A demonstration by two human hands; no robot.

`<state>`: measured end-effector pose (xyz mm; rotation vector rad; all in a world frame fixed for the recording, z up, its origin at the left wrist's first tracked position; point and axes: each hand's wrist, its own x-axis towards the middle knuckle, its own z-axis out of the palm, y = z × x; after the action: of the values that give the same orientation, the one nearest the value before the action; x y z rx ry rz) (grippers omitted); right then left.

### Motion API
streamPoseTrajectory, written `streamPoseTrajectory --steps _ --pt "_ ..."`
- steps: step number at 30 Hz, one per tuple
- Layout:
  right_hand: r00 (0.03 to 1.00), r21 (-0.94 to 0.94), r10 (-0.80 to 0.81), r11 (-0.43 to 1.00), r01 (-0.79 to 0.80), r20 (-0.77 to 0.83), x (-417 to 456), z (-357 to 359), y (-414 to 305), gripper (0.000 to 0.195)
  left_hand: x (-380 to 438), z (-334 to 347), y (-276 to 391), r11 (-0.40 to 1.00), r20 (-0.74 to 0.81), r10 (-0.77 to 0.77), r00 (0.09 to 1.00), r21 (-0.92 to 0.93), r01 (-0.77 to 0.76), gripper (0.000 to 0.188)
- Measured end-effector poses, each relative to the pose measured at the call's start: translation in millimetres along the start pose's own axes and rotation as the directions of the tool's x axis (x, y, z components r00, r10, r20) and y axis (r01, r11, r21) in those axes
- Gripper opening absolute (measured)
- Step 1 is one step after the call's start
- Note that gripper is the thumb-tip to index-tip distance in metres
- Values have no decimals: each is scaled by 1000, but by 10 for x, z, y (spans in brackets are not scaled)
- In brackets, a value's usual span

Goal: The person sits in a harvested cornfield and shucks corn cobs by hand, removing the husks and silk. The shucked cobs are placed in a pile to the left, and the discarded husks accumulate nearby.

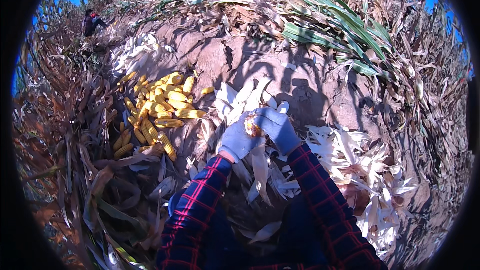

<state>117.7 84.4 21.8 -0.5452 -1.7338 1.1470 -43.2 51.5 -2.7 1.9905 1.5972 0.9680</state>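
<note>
Both my hands wear light grey-blue work gloves and meet in front of me around one ear of corn. My left hand wraps the ear from the left. The fingers of my right hand close over its right side and top. Yellow and reddish-brown kernels show between the gloves; the rest of the ear is covered. A pale strip of husk hangs below the hands. Just beyond them lies a small pile of ears in whitish husks.
Bare yellow corn ears lie heaped at the left. Loose stripped husks spread at the right. More whitish ears lie farther off, near a seated person. Cut green and dry stalks bank up at the back.
</note>
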Motion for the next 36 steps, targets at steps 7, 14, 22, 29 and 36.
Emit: streamPoseTrajectory --steps 7,14,22,29,36 --pt "929 -193 41 974 -119 -367 -56 169 150 10 11 38 88 998 25 -18 1000 55 17 58" --pt "941 143 216 973 -184 -260 -24 107 121 18 -21 -19 77 973 14 -92 996 -209 93 56" --pt "926 -60 134 984 -165 -354 -114 155 565 23 14 50 99 999 -12 -27 1000 -33 27 57" --pt "748 436 346 896 -83 -567 -10 15 521 23 24 188 189 898 -88 -89 992 -439 41 57" --pt "711 693 518 719 -60 -476 37 9 516 16 -14 349 250 480 -94 -334 938 -873 84 44"
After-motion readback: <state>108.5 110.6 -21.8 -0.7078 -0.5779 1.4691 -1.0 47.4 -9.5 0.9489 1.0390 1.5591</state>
